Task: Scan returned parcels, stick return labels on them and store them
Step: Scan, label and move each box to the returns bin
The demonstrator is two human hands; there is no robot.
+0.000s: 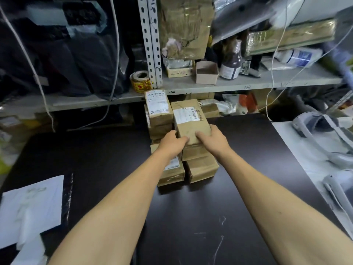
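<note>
Parcel [192,124]: near end gripped by fingers of left hand [172,143] and right hand [214,139]; steadied for stacking
Stack [200,165]: under fingers, on tabletop [191,217]

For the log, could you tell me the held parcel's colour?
Brown, with a white label; head view shows the parcel best.

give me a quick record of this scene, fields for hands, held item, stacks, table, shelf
left hand: grips held parcel's near left corner
right hand: grips its near right corner
held parcel: brown, white barcode label on top, atop right stack
stacks: brown parcels, in columns at table's far edge
table: dark, scratched; white sheet at left
shelf: label roll, small open box, bottle
</note>
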